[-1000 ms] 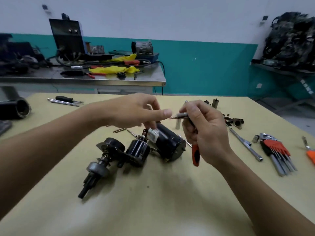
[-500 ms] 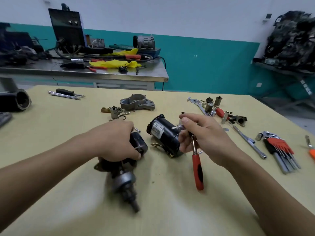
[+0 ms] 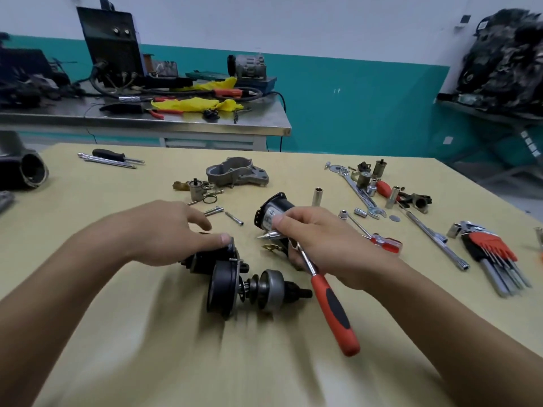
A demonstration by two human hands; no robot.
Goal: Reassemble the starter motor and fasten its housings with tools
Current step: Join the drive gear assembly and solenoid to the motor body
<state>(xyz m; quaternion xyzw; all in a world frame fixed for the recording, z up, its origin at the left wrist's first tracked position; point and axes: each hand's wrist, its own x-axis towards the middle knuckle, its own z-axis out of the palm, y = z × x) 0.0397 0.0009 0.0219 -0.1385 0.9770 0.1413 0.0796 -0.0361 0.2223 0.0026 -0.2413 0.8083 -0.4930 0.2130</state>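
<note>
A starter motor [image 3: 246,283] lies in the middle of the tabletop [image 3: 264,377]. The left hand [image 3: 158,233] rests on its rear end, fingers nearly straight. Just right of the motor, the right hand [image 3: 320,245] grips a red-handled ratchet [image 3: 332,306] over a black housing [image 3: 271,208].

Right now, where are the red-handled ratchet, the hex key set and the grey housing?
red-handled ratchet [image 3: 333,311]: head view, handle.
hex key set [image 3: 490,248]: head view, red holder.
grey housing [image 3: 235,173]: head view, top face.
</note>
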